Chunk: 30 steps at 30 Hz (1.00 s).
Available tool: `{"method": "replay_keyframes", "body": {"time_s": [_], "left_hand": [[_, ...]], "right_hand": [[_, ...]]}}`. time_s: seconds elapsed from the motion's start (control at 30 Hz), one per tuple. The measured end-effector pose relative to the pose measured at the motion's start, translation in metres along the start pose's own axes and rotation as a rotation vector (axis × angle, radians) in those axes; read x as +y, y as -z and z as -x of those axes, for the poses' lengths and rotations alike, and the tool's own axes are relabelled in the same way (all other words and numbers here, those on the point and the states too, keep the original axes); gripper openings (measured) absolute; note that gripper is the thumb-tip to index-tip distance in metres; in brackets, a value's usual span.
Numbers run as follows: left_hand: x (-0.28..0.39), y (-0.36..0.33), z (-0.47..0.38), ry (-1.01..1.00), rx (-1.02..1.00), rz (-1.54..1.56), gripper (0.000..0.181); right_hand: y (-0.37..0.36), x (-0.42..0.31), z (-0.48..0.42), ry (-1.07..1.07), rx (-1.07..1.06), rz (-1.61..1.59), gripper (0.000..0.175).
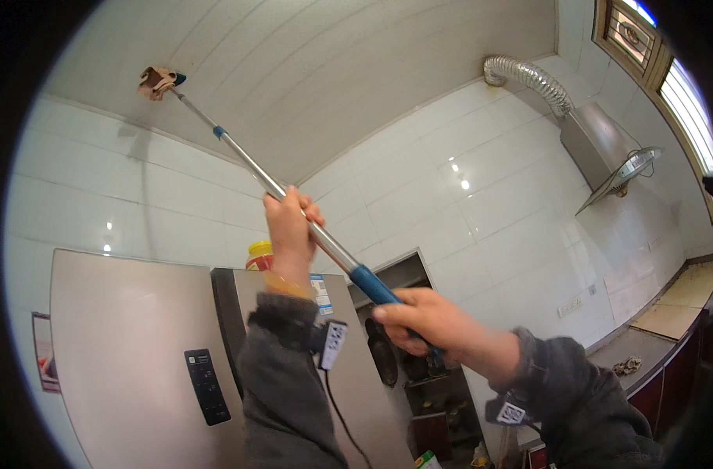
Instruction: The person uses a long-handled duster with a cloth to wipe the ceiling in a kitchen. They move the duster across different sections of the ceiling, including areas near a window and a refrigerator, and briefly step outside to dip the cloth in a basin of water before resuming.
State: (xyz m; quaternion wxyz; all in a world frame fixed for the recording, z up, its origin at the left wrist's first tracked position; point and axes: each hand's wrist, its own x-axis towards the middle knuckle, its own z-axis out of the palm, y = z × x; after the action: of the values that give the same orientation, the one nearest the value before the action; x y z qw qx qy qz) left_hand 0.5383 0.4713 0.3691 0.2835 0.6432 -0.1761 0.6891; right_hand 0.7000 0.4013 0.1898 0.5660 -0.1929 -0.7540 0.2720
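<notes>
Both of my hands hold a long telescopic metal pole point(248, 161) that slants up to the left. My left hand point(292, 228) is closed around the bare metal tube at its middle. Lower down, my right hand point(430, 322) grips the blue handle sleeve point(375, 285). At the pole's far end a brown and beige cloth point(157, 83) is bunched over a blue mop head point(180, 78), up at the panelled ceiling point(333, 76). Whether the cloth presses on the ceiling cannot be told for sure.
A refrigerator point(133, 340) stands below left, with a yellow-lidded jar point(260, 255) on top. Behind it are recessed shelves point(435, 381). A range hood point(597, 149) with a foil duct point(532, 79) hangs at the right, above a counter point(620, 346) bearing a crumpled rag point(627, 366).
</notes>
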Motion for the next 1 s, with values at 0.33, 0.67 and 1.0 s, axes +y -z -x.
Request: {"method": "replay_keyframes", "body": {"time_s": [0.33,0.67,1.0], "left_hand": [[0.02,-0.025,-0.009,-0.021,-0.081,-0.153,0.024],[-0.016,-0.175,0.065,-0.098,-0.299,-0.091,0.026],[-0.023,-0.309,0.129,0.043,-0.485,0.05,0.06]], "right_hand": [[-0.009,-0.024,0.022,0.055,0.062,-0.16,0.024],[0.052,-0.035,0.161,0.088,0.315,-0.157,0.02],[0.097,-0.046,0.281,0.178,0.488,-0.222,0.025]]}}
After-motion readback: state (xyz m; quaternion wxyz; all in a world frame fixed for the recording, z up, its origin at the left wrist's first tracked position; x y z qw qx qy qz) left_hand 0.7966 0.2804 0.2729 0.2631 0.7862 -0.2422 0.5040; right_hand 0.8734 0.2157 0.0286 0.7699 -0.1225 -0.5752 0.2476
